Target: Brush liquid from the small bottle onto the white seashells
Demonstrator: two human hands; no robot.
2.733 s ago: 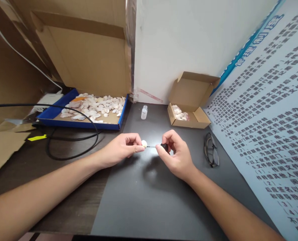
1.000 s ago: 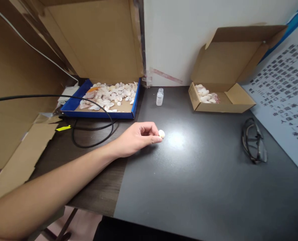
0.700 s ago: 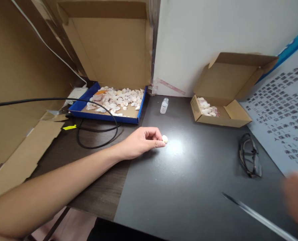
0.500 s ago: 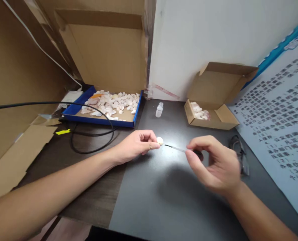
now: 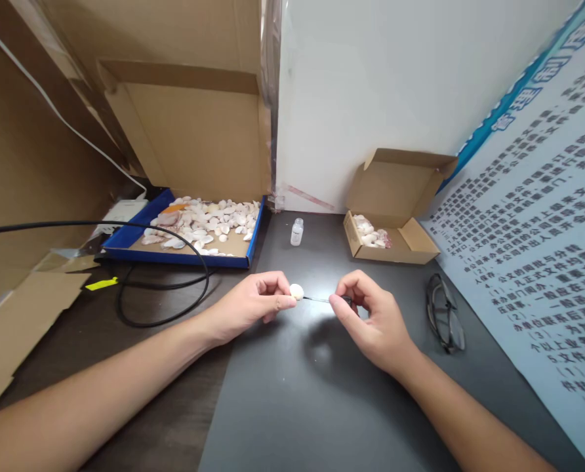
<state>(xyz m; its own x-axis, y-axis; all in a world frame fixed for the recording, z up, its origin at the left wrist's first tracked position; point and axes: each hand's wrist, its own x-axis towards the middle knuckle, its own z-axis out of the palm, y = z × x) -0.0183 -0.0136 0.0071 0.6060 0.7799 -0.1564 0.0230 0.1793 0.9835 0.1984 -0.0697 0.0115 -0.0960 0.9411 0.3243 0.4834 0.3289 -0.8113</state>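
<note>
Between the thumb and fingers of my left hand (image 5: 256, 305) a small pale seashell (image 5: 297, 292) is pinched above the dark table. My right hand (image 5: 371, 314) is closed on a thin brush (image 5: 317, 299) with a dark cap-like end, mostly hidden by the fingers. The brush's dark tip points left and meets the shell's right edge, or comes very close to it; I cannot tell which. A small clear glass bottle (image 5: 297, 233) with its mouth uncovered stands upright behind the hands.
A blue-edged cardboard box (image 5: 174, 257) full of shells stands back left; a smaller cardboard box (image 5: 395, 252) with shells stands back right. Eyeglasses (image 5: 444, 314) lie right of my hand. A black cable (image 5: 206, 275) loops at left, near a yellow strip (image 5: 101, 284). A printed sheet (image 5: 533, 249) borders the right.
My right hand has moved left, bringing the brush tip to the shell's edge. My left hand still pinches the shell. The view has shifted a little to the right and up.
</note>
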